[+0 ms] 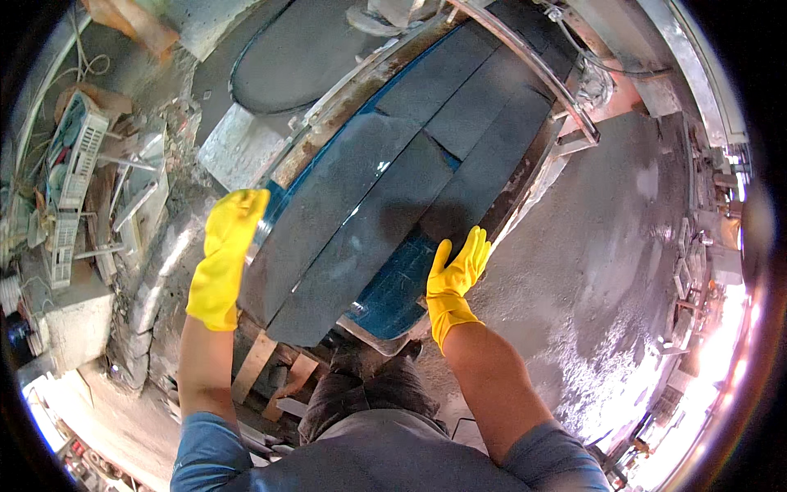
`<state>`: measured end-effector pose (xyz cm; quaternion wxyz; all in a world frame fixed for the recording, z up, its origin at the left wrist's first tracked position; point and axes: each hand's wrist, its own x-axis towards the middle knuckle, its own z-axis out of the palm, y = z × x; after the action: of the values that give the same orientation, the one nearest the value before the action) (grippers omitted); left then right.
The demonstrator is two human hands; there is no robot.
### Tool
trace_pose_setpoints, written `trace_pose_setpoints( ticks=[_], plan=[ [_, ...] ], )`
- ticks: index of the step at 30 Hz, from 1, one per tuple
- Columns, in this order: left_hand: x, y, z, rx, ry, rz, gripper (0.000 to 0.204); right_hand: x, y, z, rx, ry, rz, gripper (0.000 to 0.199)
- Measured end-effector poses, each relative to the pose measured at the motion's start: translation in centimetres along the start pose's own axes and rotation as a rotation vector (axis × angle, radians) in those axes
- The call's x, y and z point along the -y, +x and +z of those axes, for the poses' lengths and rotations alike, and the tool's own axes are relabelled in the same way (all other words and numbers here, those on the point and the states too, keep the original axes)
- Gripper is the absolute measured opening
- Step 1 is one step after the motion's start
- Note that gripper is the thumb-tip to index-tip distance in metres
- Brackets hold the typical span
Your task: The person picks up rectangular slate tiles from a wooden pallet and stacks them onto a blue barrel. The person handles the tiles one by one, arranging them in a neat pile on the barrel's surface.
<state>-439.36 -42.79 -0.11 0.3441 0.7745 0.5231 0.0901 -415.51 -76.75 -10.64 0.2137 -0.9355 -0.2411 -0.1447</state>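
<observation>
Both my hands wear yellow rubber gloves. My left hand (pixel 228 250) is curled closed beside the left rim of a long bed. A small shiny edge shows next to its fingers; what they grip, if anything, is hidden. My right hand (pixel 459 271) is open at the bed's near right edge, thumb apart from the outstretched fingers. Several dark grey, flat slabs (pixel 393 193) lie side by side along the bed, looking wet in places. Between them and at the near end the blue bed surface (pixel 398 287) shows, wet and glossy.
A curved metal pipe (pixel 533 61) arches over the bed's far right. White plastic crates (pixel 80 152) stand at left among debris. Wooden pieces (pixel 256 365) lie near my legs. Wet grey floor (pixel 590 230) stretches along the right, with a hose (pixel 611 67) at the far right.
</observation>
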Motion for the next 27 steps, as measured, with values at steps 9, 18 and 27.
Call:
trace_pose_setpoints(
  ticks=[9, 18, 27],
  plan=[
    [22.7, -16.9, 1.2, -0.132, -0.954, -0.806, 0.061, -0.2, -0.4, -0.2, 0.049, -0.02, 0.075, 0.068],
    [20.7, -21.2, 7.8, -0.093, -1.246, -0.747, 0.044, -0.6, -0.1, 0.5, -0.02, -0.03, 0.0, 0.066],
    [19.2, -21.4, 6.2, -0.164, -1.428, -0.705, 0.044, -1.4, -0.4, 1.3, -0.074, -0.042, -0.034, 0.066]
  ],
)
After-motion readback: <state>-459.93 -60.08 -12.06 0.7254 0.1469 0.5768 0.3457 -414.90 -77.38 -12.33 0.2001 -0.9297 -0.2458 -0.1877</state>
